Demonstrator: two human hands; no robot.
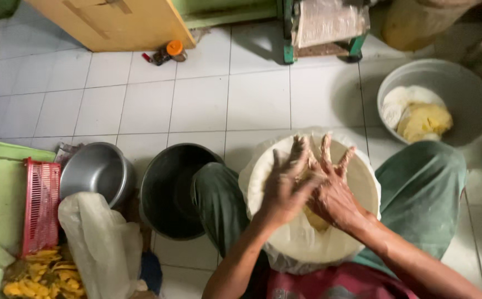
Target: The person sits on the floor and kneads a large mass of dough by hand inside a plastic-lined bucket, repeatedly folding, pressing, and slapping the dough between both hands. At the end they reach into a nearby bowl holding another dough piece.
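Both hands press flat, fingers spread, into a white round basin (362, 182) held between the person's knees. The left hand (285, 185) and right hand (332, 191) overlap over a lump of yellow dough (315, 220) at the basin's middle, gripping nothing. To the right on the tiled floor (196, 99), a grey bucket (462, 83) holds white and yellow dough lumps (418, 113). Left of the knees stand an empty dark pot (166, 194) and an empty steel bowl (94, 171). A red basket (41, 205) stands beside yellow strips (41, 277).
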